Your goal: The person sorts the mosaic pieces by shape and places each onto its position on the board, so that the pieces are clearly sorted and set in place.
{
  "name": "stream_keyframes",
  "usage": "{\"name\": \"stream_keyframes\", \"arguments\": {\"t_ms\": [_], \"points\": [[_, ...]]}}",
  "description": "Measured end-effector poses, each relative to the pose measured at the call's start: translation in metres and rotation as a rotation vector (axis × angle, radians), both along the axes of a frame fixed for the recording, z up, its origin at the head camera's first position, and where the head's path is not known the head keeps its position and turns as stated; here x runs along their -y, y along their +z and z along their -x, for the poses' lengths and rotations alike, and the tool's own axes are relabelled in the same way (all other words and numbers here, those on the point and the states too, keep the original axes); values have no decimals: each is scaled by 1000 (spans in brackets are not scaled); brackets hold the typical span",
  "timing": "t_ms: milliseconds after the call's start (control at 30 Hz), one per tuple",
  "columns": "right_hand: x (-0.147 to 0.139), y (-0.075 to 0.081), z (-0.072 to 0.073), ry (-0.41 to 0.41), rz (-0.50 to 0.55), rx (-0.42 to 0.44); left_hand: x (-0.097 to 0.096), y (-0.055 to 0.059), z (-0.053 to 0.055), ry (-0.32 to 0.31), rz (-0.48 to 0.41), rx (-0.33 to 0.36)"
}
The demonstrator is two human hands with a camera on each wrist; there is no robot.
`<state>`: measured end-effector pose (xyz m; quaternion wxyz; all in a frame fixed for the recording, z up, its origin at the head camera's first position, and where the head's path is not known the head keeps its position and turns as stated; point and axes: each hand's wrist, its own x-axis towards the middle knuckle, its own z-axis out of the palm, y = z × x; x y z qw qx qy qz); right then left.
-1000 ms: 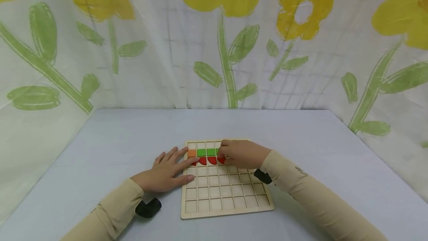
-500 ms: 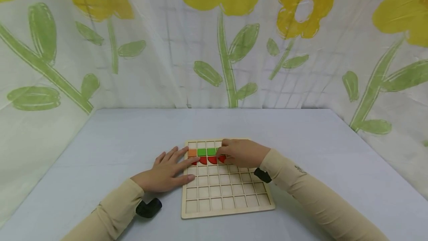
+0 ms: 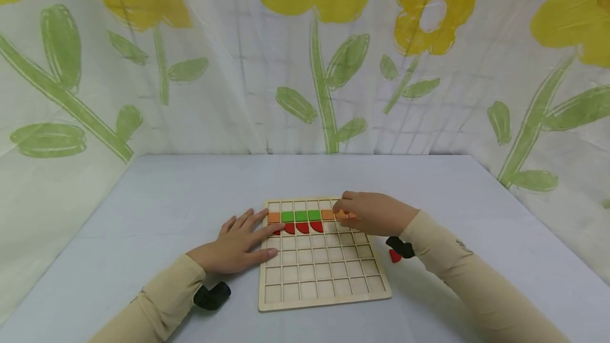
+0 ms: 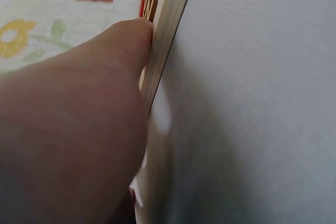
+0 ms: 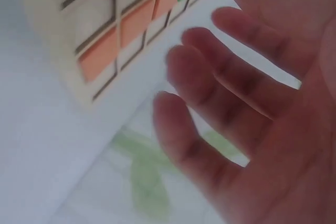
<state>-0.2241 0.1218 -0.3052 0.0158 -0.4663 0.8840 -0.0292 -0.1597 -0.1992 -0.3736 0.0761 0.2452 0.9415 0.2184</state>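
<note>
A wooden grid board (image 3: 314, 271) lies on the table. One row holds green squares (image 3: 301, 216) between orange squares (image 3: 327, 215), and red quarter-round pieces (image 3: 303, 228) sit in the row below. My left hand (image 3: 233, 247) rests on the board's left edge with fingers spread, its index fingertip over the leftmost red piece. In the left wrist view, the thumb (image 4: 126, 40) touches the board's side. My right hand (image 3: 374, 213) hovers over the board's upper right. Its fingers are loosely bent with nothing between them in the right wrist view, near the orange squares (image 5: 100, 53).
A loose red piece (image 3: 395, 255) lies on the table right of the board, close under the right wrist's black camera (image 3: 400, 246). Behind the pale table (image 3: 200, 173) hangs a flower-printed curtain (image 3: 229, 94).
My right hand has moved right from the fourth red piece to the board's right side. A third green square, orange squares and the loose red piece come into view. The left hand stays put.
</note>
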Motion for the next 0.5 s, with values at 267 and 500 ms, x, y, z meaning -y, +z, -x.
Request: {"name": "stream_keyframes", "arguments": {"t_ms": [267, 500], "points": [[-55, 7, -17, -256, -64, 224, 0, 1, 1, 13, 5, -12], [-80, 4, -36, -257, -79, 316, 0, -2, 3, 10, -4, -12]]}}
